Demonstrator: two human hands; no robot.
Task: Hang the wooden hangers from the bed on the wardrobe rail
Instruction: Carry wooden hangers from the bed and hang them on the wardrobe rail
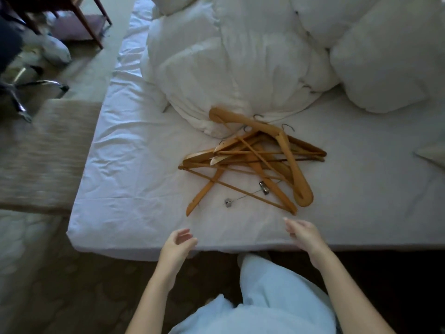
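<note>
Several wooden hangers (255, 160) lie in a tangled pile on the white bed sheet (134, 169), just in front of a bunched white duvet. One thick hanger (292, 165) rests on top; another has metal clips (263, 187) on a wire. My left hand (177, 247) hovers over the bed's near edge, fingers apart and holding nothing, below and left of the pile. To its right, my right hand (304, 235) is likewise open and apart from the hangers. No wardrobe rail is in view.
A heaped duvet (228, 61) and pillows (385, 63) fill the far side of the bed. On the left stand a beige bench (41, 150), an office chair base (26, 90) and wooden furniture legs (84, 22). Patterned carpet (60, 285) lies underfoot.
</note>
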